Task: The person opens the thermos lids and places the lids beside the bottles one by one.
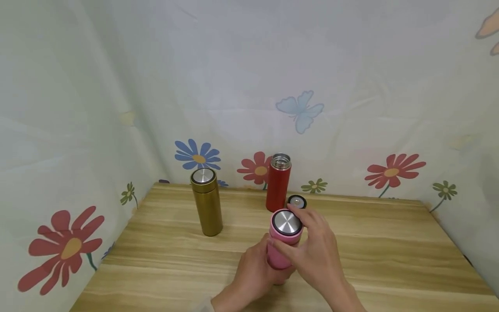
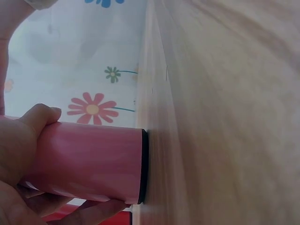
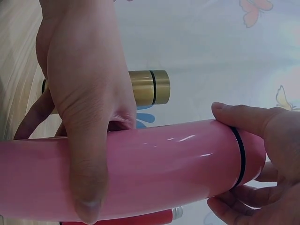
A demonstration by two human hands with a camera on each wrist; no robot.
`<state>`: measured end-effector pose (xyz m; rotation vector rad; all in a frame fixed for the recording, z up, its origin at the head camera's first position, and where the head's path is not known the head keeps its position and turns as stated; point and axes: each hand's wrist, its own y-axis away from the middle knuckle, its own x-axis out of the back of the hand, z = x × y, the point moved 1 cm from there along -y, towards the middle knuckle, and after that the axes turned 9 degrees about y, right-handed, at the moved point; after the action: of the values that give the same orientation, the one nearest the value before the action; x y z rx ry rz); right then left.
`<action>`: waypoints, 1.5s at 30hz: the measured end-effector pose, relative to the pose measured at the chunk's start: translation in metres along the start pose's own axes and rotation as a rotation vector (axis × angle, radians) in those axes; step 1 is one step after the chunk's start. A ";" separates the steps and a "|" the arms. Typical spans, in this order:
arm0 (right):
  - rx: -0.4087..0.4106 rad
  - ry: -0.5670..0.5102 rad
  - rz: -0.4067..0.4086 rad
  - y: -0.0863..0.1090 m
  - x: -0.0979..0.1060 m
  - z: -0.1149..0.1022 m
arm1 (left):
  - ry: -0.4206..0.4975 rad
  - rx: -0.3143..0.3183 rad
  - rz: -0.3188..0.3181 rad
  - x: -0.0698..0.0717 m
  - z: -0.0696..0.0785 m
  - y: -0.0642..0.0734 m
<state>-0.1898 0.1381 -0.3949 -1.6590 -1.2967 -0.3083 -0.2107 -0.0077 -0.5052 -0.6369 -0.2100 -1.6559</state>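
Note:
A pink thermos bottle (image 1: pixel 277 256) stands on the table between both hands, its black-edged base down on the wood in the left wrist view. My left hand (image 1: pixel 255 268) grips its body, thumb on one side and fingers round the other. With thumb and fingers, my right hand (image 1: pixel 320 245) holds the top around the pink lid (image 1: pixel 287 222), which has a shiny metal disc. In the right wrist view, a dark ring separates lid and body, and the right fingertips (image 3: pixel 220 108) lie right by it.
Behind the hands stands a red bottle (image 1: pixel 277 188) with its mouth uncovered. A round black-rimmed lid (image 1: pixel 297 202) lies beside it, partly hidden by the right hand. To the left, a gold bottle (image 1: pixel 209 212) stands with its lid on. A flowered cloth (image 1: pixel 234 86) hangs behind the wooden table (image 1: pixel 156 260).

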 end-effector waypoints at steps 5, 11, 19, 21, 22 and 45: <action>-0.013 0.001 -0.016 0.001 0.001 -0.001 | 0.002 -0.009 -0.006 0.001 0.000 0.000; -0.013 -0.028 -0.032 0.001 0.002 -0.001 | 0.003 -0.026 -0.009 0.002 -0.002 0.000; 0.020 -0.123 -0.066 0.000 0.002 0.002 | 0.012 -0.084 -0.001 0.003 -0.004 -0.001; 0.031 -0.155 -0.087 -0.001 0.002 0.004 | 0.016 -0.072 -0.014 0.004 -0.004 -0.002; 0.036 -0.171 -0.099 -0.001 0.002 0.006 | 0.021 -0.067 -0.023 0.005 -0.004 -0.002; 0.056 -0.325 -0.236 -0.006 0.003 0.019 | 0.090 -0.008 -0.120 0.008 -0.001 -0.004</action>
<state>-0.2000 0.1550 -0.3992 -1.5536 -1.7339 -0.1429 -0.2153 -0.0140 -0.5010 -0.5634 -0.1790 -1.7977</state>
